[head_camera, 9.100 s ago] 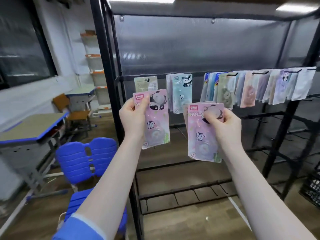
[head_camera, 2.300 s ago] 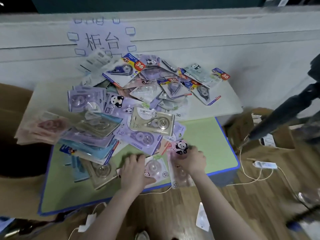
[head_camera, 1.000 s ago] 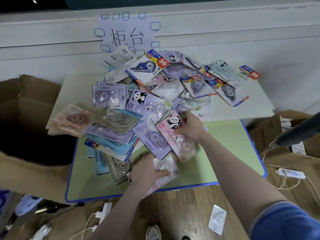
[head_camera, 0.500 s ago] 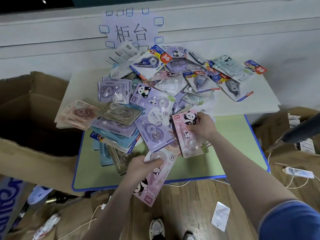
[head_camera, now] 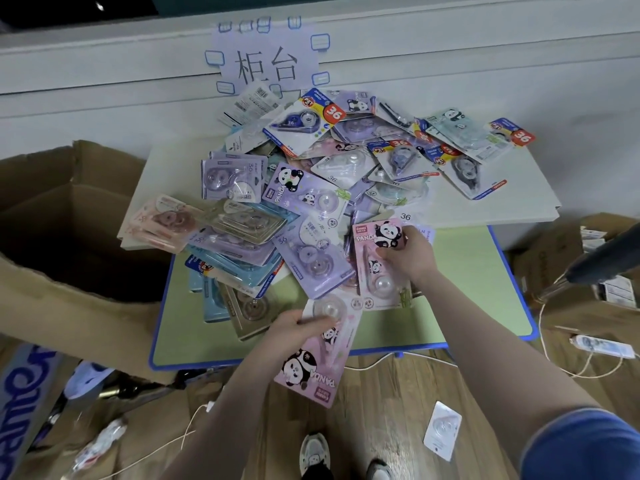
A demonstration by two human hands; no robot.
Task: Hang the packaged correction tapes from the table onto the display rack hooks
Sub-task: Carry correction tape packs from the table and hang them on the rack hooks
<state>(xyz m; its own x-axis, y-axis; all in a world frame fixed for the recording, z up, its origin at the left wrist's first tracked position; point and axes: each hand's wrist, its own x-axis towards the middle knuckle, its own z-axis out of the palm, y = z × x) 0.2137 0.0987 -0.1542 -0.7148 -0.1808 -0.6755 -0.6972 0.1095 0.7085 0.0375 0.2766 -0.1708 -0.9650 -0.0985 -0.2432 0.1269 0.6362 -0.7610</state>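
A heap of packaged correction tapes [head_camera: 311, 188] covers the green table [head_camera: 467, 271]. My left hand [head_camera: 294, 330] grips a pink panda pack [head_camera: 322, 362] by its lower end, upside down, hanging past the table's front edge. My right hand [head_camera: 408, 258] holds a second pink panda pack [head_camera: 374, 265] lying upright at the heap's near edge, fingers curled round its right side. The display rack is out of view.
A large open cardboard box [head_camera: 69, 237] stands left of the table. More boxes [head_camera: 571, 258] and a dark pole [head_camera: 606, 258] sit at the right. A loose pack [head_camera: 443, 429] and cables [head_camera: 588, 362] lie on the wooden floor. My shoes [head_camera: 315, 455] show below.
I turned from the rack to the table. My left hand drew one pink pack off the front edge. My right hand slid the other pink pack toward me.
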